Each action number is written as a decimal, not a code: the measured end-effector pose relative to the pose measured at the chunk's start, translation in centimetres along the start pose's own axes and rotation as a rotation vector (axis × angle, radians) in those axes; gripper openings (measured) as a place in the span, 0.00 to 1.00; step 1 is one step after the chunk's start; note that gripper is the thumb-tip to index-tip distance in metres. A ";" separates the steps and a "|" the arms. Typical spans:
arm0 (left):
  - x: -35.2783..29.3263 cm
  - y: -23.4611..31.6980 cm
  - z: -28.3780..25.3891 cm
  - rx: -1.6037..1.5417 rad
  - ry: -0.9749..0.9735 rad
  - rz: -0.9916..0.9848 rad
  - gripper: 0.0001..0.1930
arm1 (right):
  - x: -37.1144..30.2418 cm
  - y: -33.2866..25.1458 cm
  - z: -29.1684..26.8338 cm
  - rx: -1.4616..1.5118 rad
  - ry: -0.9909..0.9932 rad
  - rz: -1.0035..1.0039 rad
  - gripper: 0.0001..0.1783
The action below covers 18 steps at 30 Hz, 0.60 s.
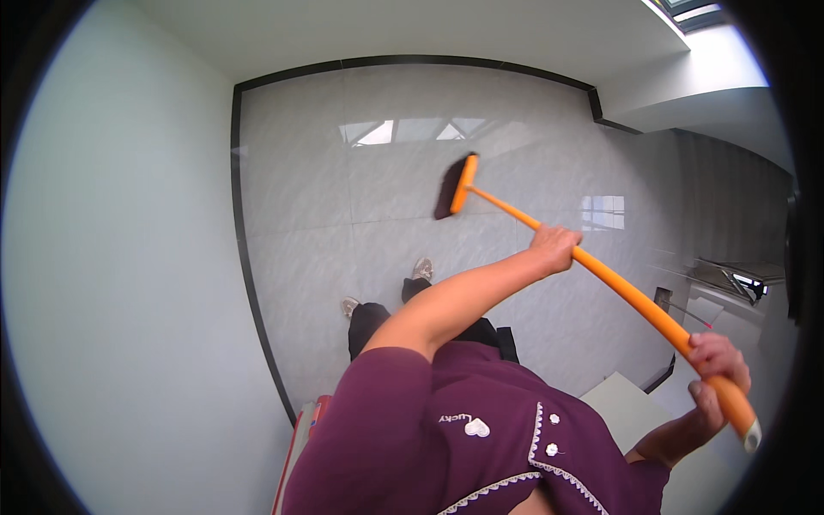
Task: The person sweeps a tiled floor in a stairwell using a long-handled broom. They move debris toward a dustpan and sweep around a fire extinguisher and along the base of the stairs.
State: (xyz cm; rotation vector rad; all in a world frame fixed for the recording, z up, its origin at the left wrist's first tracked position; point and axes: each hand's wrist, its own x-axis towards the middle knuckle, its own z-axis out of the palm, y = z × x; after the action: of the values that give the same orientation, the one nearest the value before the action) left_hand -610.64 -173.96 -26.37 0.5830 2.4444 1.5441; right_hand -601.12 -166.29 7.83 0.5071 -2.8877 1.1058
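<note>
A broom [631, 296] with a long orange handle slants across the view, its upper end at the lower right. My left hand [556, 249] is wrapped round the handle partway down, with that arm stretched across in front of me. Near the pale-tipped upper end, my right hand [719, 365] grips the same handle. The broom's orange head with dark bristles [448, 187] is out beyond my feet, bristles to the left. Whether the bristles touch the floor, I cannot tell.
Glossy grey tiles cover the floor [300, 189], edged by a dark skirting [412, 60] along pale walls [112, 240]. My shoes [422, 269] stand near the left wall. A long-handled tool [663, 297] stands at the right, near a metal frame [730, 279]. Something red [320, 410] is behind my left side.
</note>
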 end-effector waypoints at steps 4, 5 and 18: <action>4.9 5.5 -0.5 0.066 0.000 0.216 0.04 | -1.9 1.6 -4.2 -0.013 0.313 -0.173 0.09; 4.8 6.3 -1.5 0.098 -0.024 0.186 0.04 | -2.2 2.0 -5.9 0.031 0.397 -0.140 0.08; -13.2 -17.4 -17.2 0.617 0.238 -0.556 0.08 | 14.3 13.5 16.6 0.910 -0.446 0.077 0.08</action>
State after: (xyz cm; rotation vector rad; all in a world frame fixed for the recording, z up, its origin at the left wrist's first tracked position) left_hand -608.83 -200.32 -35.05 -0.2252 2.9092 0.6713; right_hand -616.91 -171.92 -11.66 0.7119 -2.5354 2.6026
